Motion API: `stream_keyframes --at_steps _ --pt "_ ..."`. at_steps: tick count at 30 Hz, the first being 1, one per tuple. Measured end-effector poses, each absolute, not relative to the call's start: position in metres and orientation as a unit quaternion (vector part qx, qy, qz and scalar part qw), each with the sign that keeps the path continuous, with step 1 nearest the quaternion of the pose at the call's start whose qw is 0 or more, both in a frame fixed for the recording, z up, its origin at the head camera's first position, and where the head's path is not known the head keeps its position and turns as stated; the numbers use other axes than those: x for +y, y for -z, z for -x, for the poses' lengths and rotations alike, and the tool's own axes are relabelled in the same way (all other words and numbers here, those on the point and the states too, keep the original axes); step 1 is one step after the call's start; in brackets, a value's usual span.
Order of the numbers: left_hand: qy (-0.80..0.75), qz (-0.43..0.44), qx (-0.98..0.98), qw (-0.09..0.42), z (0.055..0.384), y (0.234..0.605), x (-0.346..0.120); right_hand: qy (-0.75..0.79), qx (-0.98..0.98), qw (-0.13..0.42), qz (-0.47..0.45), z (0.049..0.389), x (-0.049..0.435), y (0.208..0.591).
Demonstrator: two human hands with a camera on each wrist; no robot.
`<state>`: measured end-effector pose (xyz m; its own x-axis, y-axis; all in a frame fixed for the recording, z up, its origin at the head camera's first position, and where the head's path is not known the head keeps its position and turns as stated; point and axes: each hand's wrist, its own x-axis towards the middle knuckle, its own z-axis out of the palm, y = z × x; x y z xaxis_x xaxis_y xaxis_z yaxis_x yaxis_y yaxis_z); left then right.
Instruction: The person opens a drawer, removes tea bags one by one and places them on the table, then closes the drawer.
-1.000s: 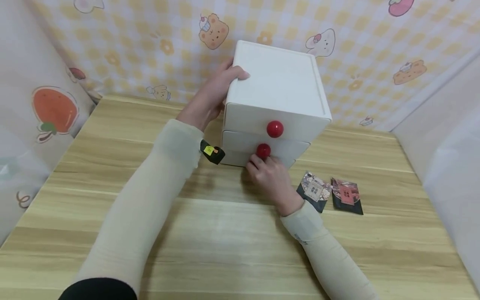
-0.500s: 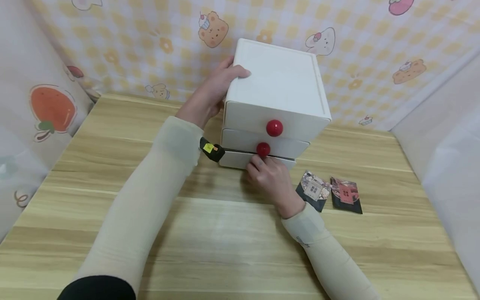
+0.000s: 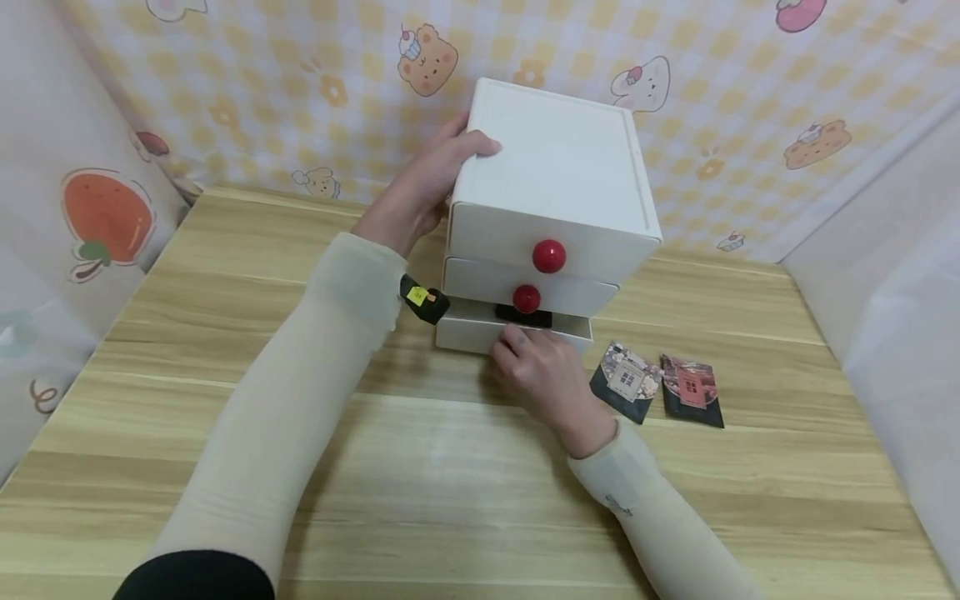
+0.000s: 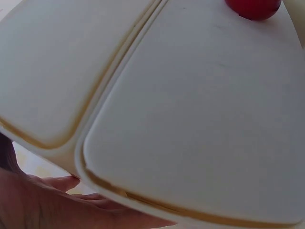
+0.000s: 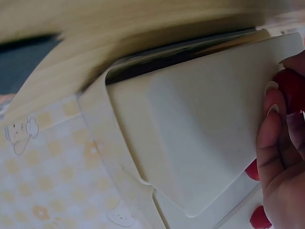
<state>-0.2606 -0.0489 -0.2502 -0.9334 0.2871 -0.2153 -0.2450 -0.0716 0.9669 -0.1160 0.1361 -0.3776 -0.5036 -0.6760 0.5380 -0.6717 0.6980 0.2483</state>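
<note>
A white drawer cabinet (image 3: 558,158) with red ball knobs stands at the back of the table. My left hand (image 3: 423,183) grips its upper left edge, thumb on top and fingers down the side; those fingers (image 4: 114,217) also show in the left wrist view. Low in front, my right hand (image 3: 542,371) pinches the bottom drawer's red knob (image 5: 291,88), which the hand hides in the head view. That bottom drawer (image 3: 465,335) is pulled partway out, and a flat black thing (image 3: 525,317) shows inside. The upper two drawers are closed.
Two dark printed packets, one with a pale label (image 3: 627,382) and one with a red label (image 3: 692,390), lie right of the cabinet on the wooden table (image 3: 420,483). A checked cloth (image 3: 315,100) hangs close behind.
The bottom drawer has come out toward me from closed, with my right hand moving back along with it. The black thing inside has come into sight. My left hand stays on the cabinet.
</note>
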Motion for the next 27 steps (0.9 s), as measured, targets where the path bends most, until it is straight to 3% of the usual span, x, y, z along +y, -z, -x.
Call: stream_keyframes --at_steps 27 --pt "-0.725 -0.025 0.665 0.178 0.259 0.255 -0.049 0.032 -0.873 0.25 -0.418 0.063 0.139 0.369"
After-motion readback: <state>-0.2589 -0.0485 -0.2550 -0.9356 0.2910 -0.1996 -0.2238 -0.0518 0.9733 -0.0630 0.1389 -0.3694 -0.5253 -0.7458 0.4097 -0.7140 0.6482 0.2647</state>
